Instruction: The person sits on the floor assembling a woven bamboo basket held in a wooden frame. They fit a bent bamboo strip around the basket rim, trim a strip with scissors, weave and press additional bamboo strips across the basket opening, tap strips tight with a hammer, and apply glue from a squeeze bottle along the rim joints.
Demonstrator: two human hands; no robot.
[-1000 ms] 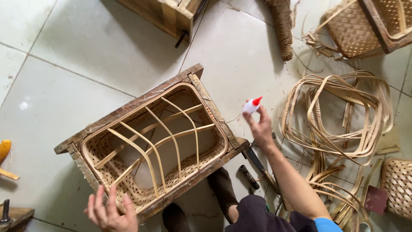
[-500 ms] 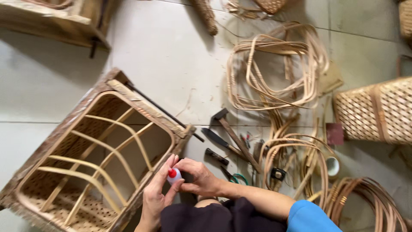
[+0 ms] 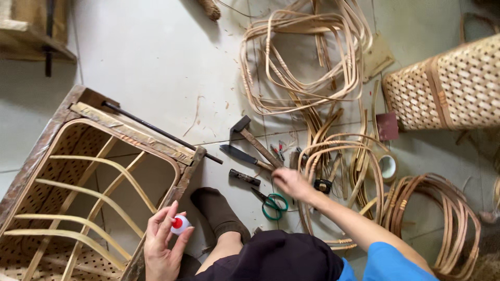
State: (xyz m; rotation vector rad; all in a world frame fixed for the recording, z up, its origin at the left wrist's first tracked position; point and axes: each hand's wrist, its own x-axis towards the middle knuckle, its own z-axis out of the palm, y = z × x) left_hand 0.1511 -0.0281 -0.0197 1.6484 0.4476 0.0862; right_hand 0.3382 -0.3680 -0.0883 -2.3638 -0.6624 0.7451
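Tiled floor [image 3: 156, 62]; left hand [image 3: 162, 244] fingers grip white red-capped bottle [image 3: 180, 224]; right hand [image 3: 291, 183] fingers unclear.

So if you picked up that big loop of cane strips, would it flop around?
Probably a bit. The cane loop is made of thin, long strips bent into curves, so it looks springy, not stiff. It seems light for its size, being mostly open space. Loose ends stick out, so strips might slip apart when lifted.

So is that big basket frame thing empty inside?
Empty. Through the basket frame only its curved bamboo ribs and woven walls show. The left hand beside it holds a small red-capped bottle.
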